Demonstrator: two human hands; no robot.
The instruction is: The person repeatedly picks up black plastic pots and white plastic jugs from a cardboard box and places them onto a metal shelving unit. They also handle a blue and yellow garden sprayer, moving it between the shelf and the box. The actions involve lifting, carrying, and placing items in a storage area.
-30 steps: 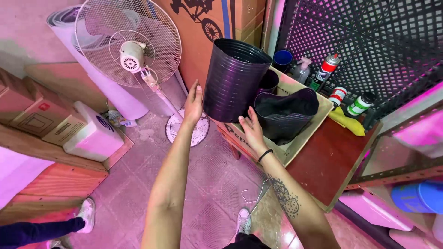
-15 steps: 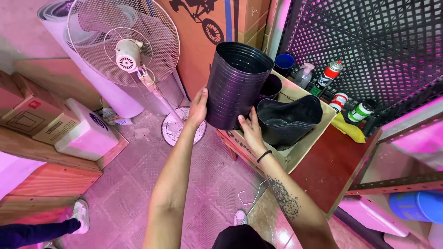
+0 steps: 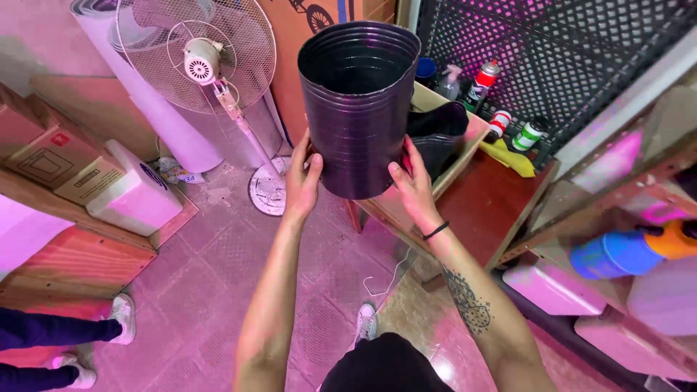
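A tall stack of nested black plastic pots is held upright in front of me, its open mouth facing up. My left hand presses against its lower left side, and my right hand grips the lower right side. A thin black band circles my right wrist. Behind the stack, an open cardboard box holds more black pots, partly hidden.
A standing white fan is at the back left, with a white roll behind it. Cardboard boxes and a white appliance sit on a wooden shelf at left. Spray cans stand by a black lattice. Another person's legs show at lower left.
Both hands have lifted the stack of pots up and out of the box, toward me; it now sits higher and closer in view.
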